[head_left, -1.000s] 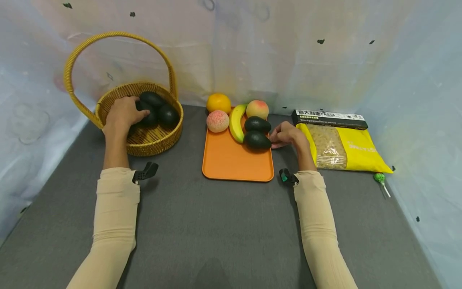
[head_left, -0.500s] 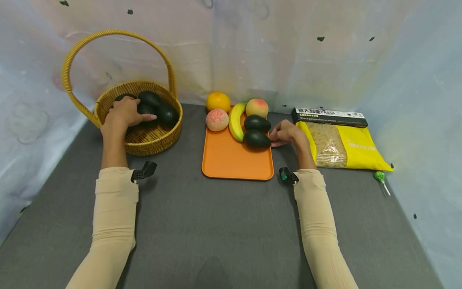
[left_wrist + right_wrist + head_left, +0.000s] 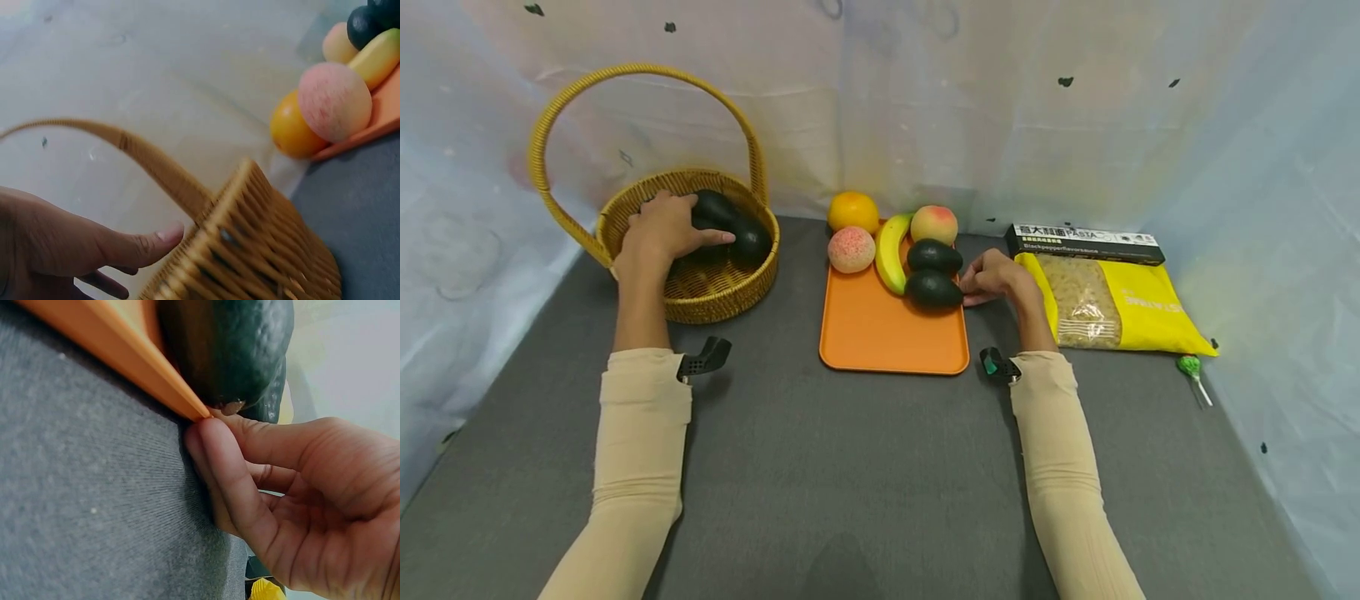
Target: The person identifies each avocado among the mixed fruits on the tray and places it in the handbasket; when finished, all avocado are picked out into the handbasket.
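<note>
In the head view my left hand (image 3: 658,229) is inside the wicker basket (image 3: 715,307), over dark green avocados. Its thumb stretches sideways across them, touching or just above one avocado (image 3: 749,243); the fingertips are hidden. The left wrist view shows that hand's thumb and fingers spread apart near the basket's rim, with nothing seen between them. My right hand (image 3: 996,279) pinches the right edge of the orange tray (image 3: 895,342) between thumb and fingers, right beside the tip of an avocado (image 3: 228,350). On the tray lie two avocados, a banana (image 3: 891,254), peaches (image 3: 852,249) and an orange (image 3: 853,212).
The basket's tall handle (image 3: 640,68) arches over it. To the right lie a yellow pasta bag (image 3: 1150,308), a black pasta box (image 3: 1086,247) behind it and a green lollipop (image 3: 1190,366). A pale curtain (image 3: 925,100) hangs behind the grey tabletop (image 3: 835,467).
My left hand has shifted slightly within the basket, its thumb now reaching further right. An avocado visible behind it half a second ago is now mostly covered. The right hand keeps its pinch.
</note>
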`<state>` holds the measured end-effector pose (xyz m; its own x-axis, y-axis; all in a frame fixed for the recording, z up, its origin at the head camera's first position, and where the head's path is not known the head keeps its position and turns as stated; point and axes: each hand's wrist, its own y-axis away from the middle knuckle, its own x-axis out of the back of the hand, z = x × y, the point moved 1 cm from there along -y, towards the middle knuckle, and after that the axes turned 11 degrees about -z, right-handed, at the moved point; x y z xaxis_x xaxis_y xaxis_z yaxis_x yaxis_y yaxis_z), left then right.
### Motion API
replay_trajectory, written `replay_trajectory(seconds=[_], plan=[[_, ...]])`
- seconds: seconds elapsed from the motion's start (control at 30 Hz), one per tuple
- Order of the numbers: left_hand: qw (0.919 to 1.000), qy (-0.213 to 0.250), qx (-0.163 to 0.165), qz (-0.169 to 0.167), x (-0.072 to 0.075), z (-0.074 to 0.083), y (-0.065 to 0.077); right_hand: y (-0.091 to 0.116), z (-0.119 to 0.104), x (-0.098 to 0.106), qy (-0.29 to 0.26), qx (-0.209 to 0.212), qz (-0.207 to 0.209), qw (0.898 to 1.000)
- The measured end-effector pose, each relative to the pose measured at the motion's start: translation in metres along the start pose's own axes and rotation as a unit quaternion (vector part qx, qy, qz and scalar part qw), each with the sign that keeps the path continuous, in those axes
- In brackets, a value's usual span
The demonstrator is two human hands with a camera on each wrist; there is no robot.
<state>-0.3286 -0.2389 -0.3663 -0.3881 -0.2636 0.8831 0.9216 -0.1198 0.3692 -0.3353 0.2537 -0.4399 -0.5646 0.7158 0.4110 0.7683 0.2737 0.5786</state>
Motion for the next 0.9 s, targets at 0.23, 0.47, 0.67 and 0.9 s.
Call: replay_trajectory(seconds=[0.23,0.47,0.67,0.9], plan=[[0.9994,-0.027,-0.020,0.001,0.014,0.034,0.027,-0.001,-0.002,-0.001,-0.002,-0.002,-0.008,1.000],[0.9981,-0.028,-0.047,0.030,0.006,0.084,0.056,-0.001,-0.003,-0.001,-0.005,-0.004,-0.009,1.000],[0.9893,-0.044,-0.136,0.028,-0.010,0.130,0.061,-0.002,-0.002,-0.002,-0.006,-0.002,-0.007,1.000],[0.9662,-0.038,-0.255,-0.001,-0.037,0.181,0.041,-0.001,0.001,-0.001,-0.005,0.000,-0.006,1.000]])
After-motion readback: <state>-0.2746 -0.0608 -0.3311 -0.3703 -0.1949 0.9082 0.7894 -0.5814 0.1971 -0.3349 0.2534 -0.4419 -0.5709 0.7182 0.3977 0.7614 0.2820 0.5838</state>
